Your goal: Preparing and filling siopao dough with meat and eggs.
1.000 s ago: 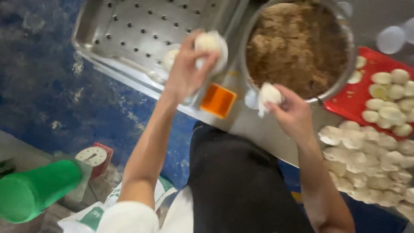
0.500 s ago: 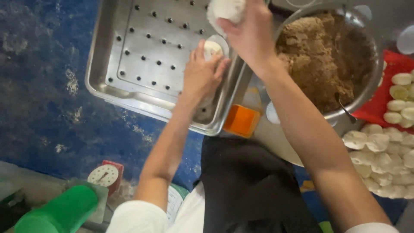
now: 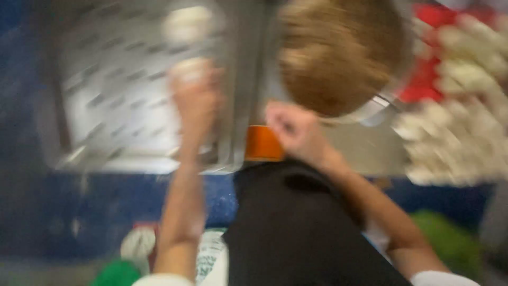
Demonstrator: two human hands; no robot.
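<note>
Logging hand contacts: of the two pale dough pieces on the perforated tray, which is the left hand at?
The nearer dough piece, right at the left hand fingertips. The other dough piece lies farther up the tray, apart from the hand.

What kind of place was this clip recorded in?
Probably a commercial kitchen or food-prep station, though the frame is blurred. A perforated steel tray holds a pale dough ball, a big metal bowl holds brown filling, and more pale pieces are heaped at the right.
</note>
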